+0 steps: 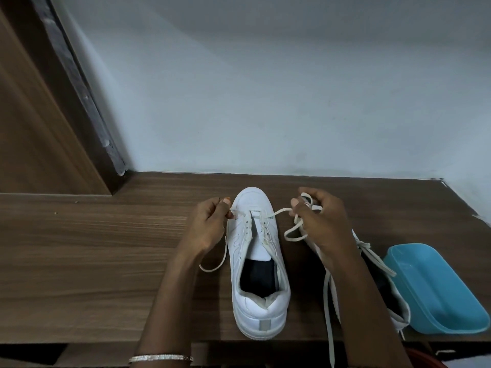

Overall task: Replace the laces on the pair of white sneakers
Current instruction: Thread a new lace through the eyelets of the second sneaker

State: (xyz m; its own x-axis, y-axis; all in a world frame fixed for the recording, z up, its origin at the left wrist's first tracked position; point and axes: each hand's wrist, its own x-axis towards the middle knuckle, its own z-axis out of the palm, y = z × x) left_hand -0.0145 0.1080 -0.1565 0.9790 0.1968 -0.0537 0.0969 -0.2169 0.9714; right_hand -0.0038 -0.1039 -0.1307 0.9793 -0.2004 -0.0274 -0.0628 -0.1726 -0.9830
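A white sneaker (pixel 256 264) stands on the wooden table (pixel 93 248), toe pointing away from me, its eyelets mostly bare. A cream lace (pixel 279 211) runs through the eyelets nearest the toe. My left hand (pixel 210 224) pinches the lace's left part beside the toe, and the loose end trails down to the table. My right hand (pixel 318 221) pinches the right part, which loops below the fingers. The second white sneaker (pixel 372 266) lies behind my right arm, mostly hidden, with its own lace (pixel 328 314) hanging over the table's front edge.
A light blue plastic tray (pixel 435 288) sits at the right end of the table, close to the second sneaker. A pale wall rises behind the table, and a wooden door frame (pixel 39 128) stands at the left.
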